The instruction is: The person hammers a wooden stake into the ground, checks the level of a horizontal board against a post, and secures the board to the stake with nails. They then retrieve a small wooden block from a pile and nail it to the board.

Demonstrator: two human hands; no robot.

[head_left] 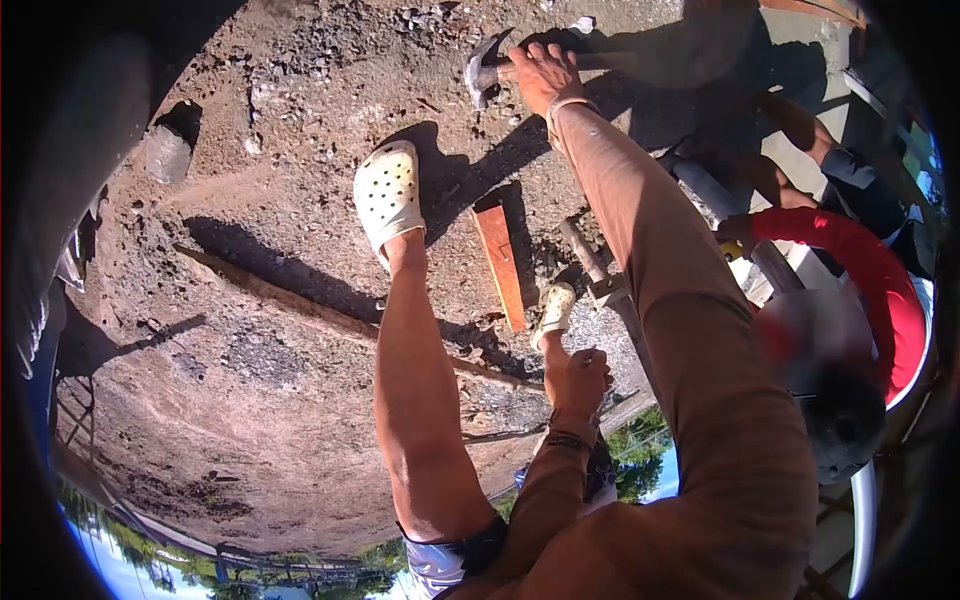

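My right hand [546,78] reaches far out at the top, fingers wrapped over the handle of a claw hammer [482,72], close to its metal head. The hammer lies low over the gravelly ground, its handle running right into shadow. Closer in, my left hand [577,382] is closed in a fist; anything inside it is hidden. Just beyond the left hand is one of my cream clogs [555,308], and the other clog [389,195] stands farther out. Between the clogs lies a reddish-brown wooden board [500,265].
A long wooden pole [300,308] crosses the ground beside my leg. Right of the board lies a metal bar or pipe piece [583,250]. A co-worker in a red sleeve [850,232] bends close on the right. A grey stone block [168,155] sits at left.
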